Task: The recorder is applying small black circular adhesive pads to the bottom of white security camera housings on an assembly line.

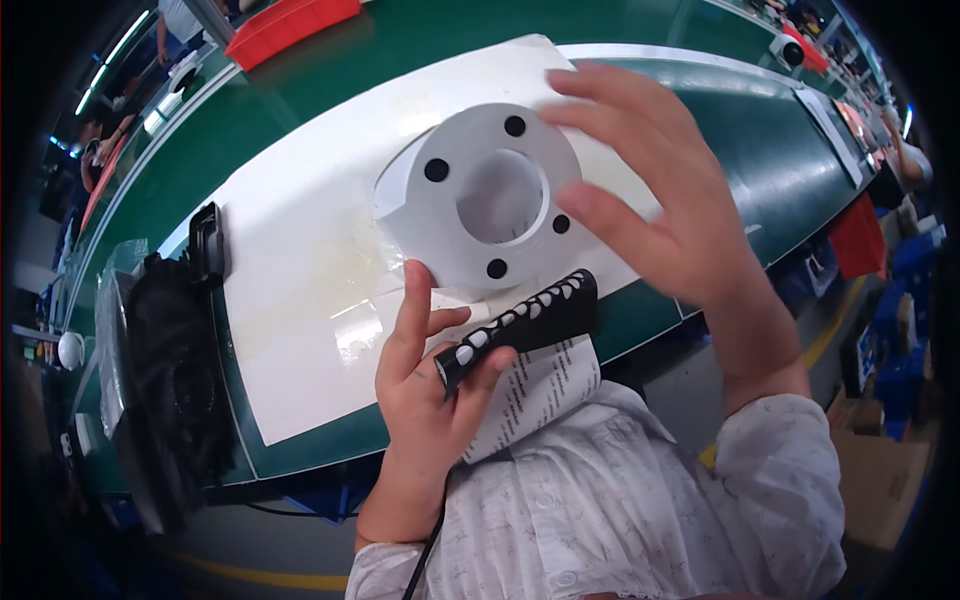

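My left hand (425, 385) grips a curled black sheet (520, 325) with round cut-outs showing white along its bent edge. From it hangs white backing paper (545, 395) with print on it. Beyond that hand lies a white round housing (420, 215) with a large central opening. Several black round pads (515, 126) sit on its face around the opening. My right hand (655, 180) hovers at the housing's right side, somewhat blurred, fingers and thumb apart with nothing visible between them. The left index fingertip is close to the housing's lower edge.
A large white board (300, 270) lies under the housing on the green table (790, 130). Black bags (180, 360) and a black plastic part (208, 245) are at the left. A red bin (290, 28) stands at the back. Other people are in the far background.
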